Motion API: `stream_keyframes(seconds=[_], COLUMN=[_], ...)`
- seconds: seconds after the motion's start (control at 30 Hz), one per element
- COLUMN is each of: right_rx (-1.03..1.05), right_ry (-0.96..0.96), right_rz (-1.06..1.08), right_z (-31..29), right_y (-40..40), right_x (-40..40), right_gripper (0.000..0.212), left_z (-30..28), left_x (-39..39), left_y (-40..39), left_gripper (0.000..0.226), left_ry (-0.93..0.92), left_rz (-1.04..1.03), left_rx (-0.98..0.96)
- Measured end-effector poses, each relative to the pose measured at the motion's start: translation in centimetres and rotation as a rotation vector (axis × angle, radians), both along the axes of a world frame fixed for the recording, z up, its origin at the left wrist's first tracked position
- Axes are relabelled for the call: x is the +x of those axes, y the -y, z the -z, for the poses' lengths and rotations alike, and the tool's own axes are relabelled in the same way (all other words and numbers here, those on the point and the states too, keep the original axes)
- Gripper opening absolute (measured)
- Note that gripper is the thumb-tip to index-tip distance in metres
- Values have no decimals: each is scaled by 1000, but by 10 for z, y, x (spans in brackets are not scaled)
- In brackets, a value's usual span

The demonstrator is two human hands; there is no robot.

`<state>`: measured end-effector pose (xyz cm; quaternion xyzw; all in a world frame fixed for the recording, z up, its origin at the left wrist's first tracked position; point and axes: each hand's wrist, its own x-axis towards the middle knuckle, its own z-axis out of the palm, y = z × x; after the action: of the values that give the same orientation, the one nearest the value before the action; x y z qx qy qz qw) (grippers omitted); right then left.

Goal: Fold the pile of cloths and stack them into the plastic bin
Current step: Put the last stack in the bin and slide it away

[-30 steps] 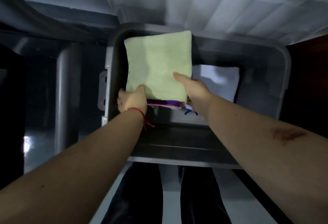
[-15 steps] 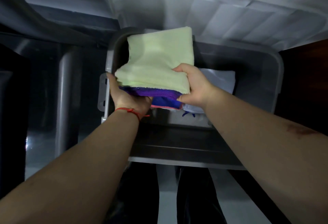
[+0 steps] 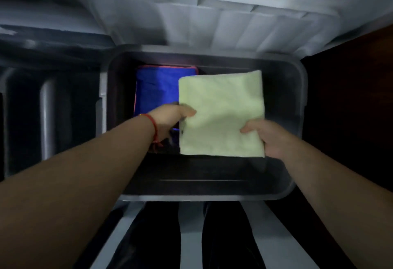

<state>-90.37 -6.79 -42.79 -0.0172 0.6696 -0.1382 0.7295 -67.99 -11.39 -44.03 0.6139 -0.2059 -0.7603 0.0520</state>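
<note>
i hold a folded pale green cloth (image 3: 221, 113) over the grey plastic bin (image 3: 302, 107), one hand on each side; my left hand (image 3: 170, 119) pinches its left edge, thumb lying on top of the fabric and the other fingers tucked out of sight beneath; my right hand (image 3: 265, 136) grips the near right corner the same way, thumb on top, fingers curled under; the cloth lies flat and roughly square, sitting toward the right half of the bin's opening; i cannot tell whether it rests on anything below or hangs free; to its left, inside the bin against the far left corner, lies a folded blue cloth (image 3: 157, 90) with a pink edge showing along its top and side; the green cloth overlaps the blue one's right edge in view; a red string bracelet (image 3: 153, 127) circles my left wrist; the light is dim and the bin's floor is too dark to read
</note>
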Motion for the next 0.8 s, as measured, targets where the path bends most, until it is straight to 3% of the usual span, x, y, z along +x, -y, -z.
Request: stream_keyframes(seconds=[0.13,0.23,0.27,0.33,0.37,0.53,0.67,0.8], right_rx=[-22,-118,-123,-96,-101,-232,-314,-335], right_ry=[-124,-303,-348,-371,-353,-287,-27,56], right_rz=[53,-139,-187,-178,-154,21,349,590], right_z=[9,24,28,31,32,8,-32,-61], right_y=[-13,-11,-8,0,5,45,100,148], right_x=[-32,-45,-47,-48,-45,-14,6,9], right_gripper=[29,53,64,75,73,55,11,13], left_z=[18,32,35,30,27,-5,-41,-70], left_x=[-46,-61,-63,-65,-63,-46,-38,-40], left_y=[-7,-6,-6,-5,-2,40,100,138], left_gripper=[17,35,34,8,19,20,24,17], left_ry=[61,204,265,329,322,158,-16,-140], left_rz=[15,156,211,268,246,-258,-649,-742], left_rx=[-51,-129,-150,-151,-146,-74,-110,-127])
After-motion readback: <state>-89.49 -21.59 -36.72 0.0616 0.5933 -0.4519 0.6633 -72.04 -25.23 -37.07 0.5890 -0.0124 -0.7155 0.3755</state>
